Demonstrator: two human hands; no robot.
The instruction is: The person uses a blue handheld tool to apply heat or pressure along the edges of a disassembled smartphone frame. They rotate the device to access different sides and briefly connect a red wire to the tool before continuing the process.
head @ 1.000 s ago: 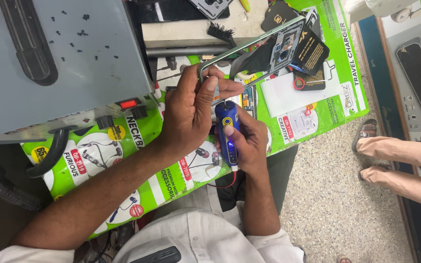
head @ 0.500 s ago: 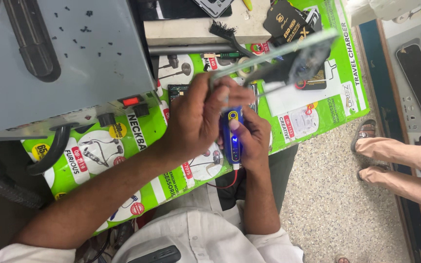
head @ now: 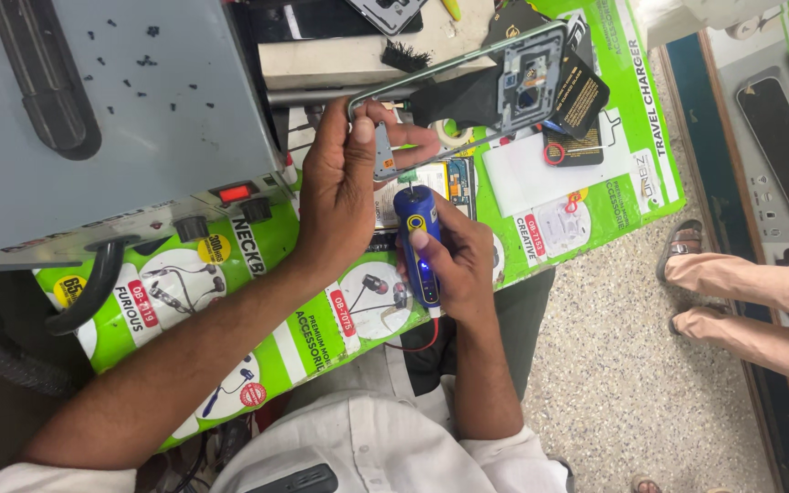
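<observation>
Head view shows the right hand [head: 454, 265] closed around a blue screwdriver [head: 419, 239], whose long axis points up and away from the person, tip at the lower edge of a phone frame [head: 468, 87]. That frame lies tilted above the green mat [head: 632, 137], running toward the upper right. The left hand [head: 344, 187] is nearer and pinches its lower left corner between thumb and fingers.
</observation>
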